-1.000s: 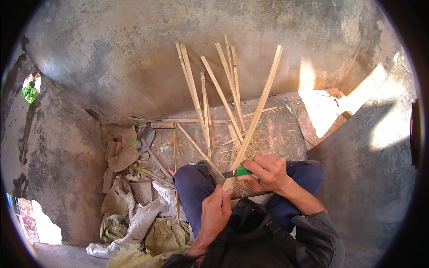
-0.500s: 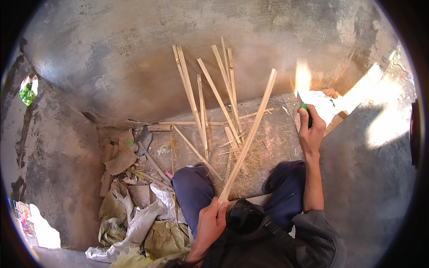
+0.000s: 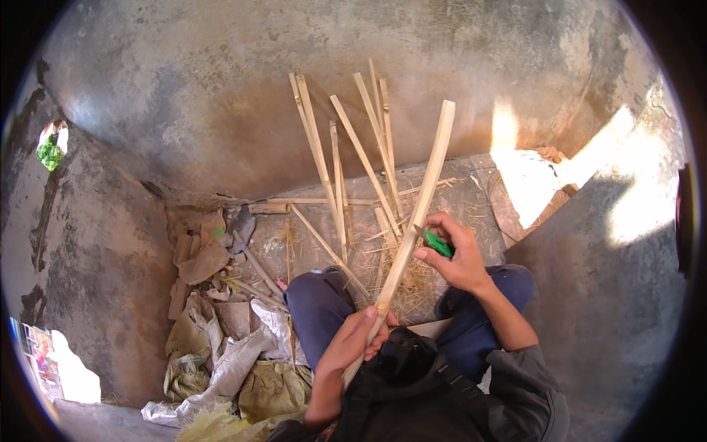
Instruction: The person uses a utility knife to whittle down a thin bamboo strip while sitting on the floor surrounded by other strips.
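Observation:
My left hand (image 3: pixel 359 337) is closed around the lower part of a long pale bamboo strip (image 3: pixel 427 177), which slants up and away to the right. In my right hand (image 3: pixel 458 254) is a green-handled knife (image 3: pixel 437 242). Its short blade meets the right edge of the strip around mid-length, though whether it bites into the wood I cannot tell. Beyond the strip, several split bamboo sticks (image 3: pixel 317 140) lean against the far wall. Thin shavings (image 3: pixel 420 298) lie scattered on the floor between my knees.
Concrete walls (image 3: pixel 221 96) stand close on the far side, left and right. Crumpled sacks (image 3: pixel 276 394) lie at the lower left, below broken pieces and scraps (image 3: pixel 199 265). Cardboard (image 3: pixel 508 199) lies at the right, partly in bright sun. A bamboo length (image 3: pixel 269 208) rests along the wall's foot.
My right hand has brought the knife down and left from the far right to the strip. My left hand now grips farther up the strip, whose lower end extends below the hand.

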The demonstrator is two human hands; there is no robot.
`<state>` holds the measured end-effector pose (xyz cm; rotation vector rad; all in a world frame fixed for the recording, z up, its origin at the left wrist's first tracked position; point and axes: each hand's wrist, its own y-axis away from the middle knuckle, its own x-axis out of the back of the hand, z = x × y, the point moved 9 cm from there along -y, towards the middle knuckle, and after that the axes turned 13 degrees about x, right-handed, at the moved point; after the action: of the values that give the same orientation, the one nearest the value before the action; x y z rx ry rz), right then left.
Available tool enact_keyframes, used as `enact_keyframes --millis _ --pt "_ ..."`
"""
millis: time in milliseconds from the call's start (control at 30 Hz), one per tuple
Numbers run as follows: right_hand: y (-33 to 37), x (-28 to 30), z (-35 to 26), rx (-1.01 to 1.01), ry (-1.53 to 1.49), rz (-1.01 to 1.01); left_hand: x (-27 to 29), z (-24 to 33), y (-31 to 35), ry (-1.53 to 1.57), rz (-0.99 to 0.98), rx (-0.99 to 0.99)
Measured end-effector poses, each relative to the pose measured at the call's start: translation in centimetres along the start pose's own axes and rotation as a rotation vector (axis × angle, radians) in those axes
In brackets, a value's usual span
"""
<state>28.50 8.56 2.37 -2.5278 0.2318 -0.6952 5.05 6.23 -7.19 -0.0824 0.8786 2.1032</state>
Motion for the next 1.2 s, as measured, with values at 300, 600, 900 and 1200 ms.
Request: enact_keyframes --millis 300,600,900,1200 --pt "1.9 -1.5 4.2 -0.192 -0.464 0.133 -0.3 -0.1 -2.2 -0.036 -0.066 0.035" --pt "2.4 -2.0 4.5 -0.238 -0.525 0.093 -1.0 1.6 -4.3 0.051 -0.073 -0.026" --pt "2.1 -1.8 4.1 -0.163 -0.548 0.085 -1.0 1.5 -4.1 0.135 -0.123 -0.048" --pt "1.9 -0.7 0.0 0.248 0.143 0.085 0.5 3.1 -2.9 0.108 0.164 -0.198"
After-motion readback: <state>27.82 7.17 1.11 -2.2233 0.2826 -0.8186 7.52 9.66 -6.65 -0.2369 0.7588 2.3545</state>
